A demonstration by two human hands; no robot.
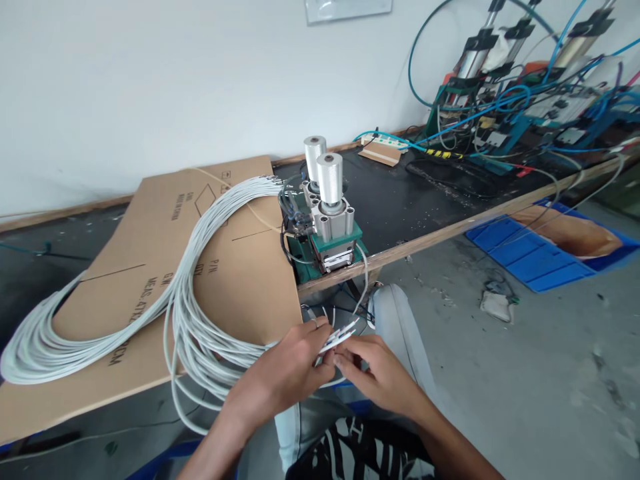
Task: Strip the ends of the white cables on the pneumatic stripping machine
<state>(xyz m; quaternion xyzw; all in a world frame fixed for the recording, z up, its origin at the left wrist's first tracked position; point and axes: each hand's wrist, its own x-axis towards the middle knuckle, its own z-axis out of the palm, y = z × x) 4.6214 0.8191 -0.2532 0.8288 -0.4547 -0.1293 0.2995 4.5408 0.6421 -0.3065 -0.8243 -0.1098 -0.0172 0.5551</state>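
Note:
My left hand (300,353) is closed around the ends of several white cables (215,340), whose tips (345,333) stick out past the fingers to the right. Close against it, my right hand (373,370) has thumb and fingers pinched together at the cable ends; what exactly lies between them is hidden. From the left hand the cables loop back over a flattened cardboard sheet (255,273) in a large bundle. Just beyond my hands, at the bench edge, stands a small pneumatic machine (333,220) with two knurled silver cylinders and a green base.
The black bench (400,207) has a wooden front edge. At its back are a power strip (383,141) and several cylinder machines (470,67) with blue air hoses. A blue bin (535,257) lined with cardboard sits on the floor at right, near a whitish foot pedal (497,307).

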